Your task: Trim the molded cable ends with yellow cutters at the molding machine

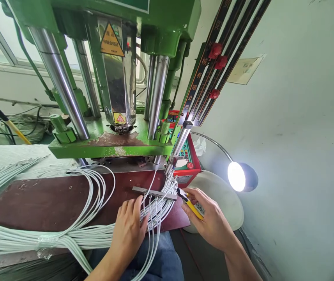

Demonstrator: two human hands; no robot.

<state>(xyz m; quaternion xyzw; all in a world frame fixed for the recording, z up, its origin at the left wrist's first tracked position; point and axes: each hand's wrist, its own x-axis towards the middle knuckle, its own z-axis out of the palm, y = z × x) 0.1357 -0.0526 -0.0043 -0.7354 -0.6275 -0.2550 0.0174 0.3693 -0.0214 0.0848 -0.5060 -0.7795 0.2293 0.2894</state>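
My right hand [206,214] grips yellow-handled cutting pliers [194,208]. Their dark jaws are up against the white cable ends beside a metal bar [154,193]. That narrow bar lies on the brown board, with several thin white cables [156,218] seated along it and hanging down towards my lap. At the bar's left part is my left hand [130,224], its fingers bent and its thumb closed in around a white cable; part of this hold is hidden by the fingers. A thick bundle of white cables [102,234] runs under and beside both hands.
A green press [111,150] with steel columns stands right behind the bar. To its right are a red control box [186,177] and a lit lamp [237,176] on a bendable neck. Coiled cables spread over the brown board [44,199] at left. A whitish round container [222,199] stands below the lamp.
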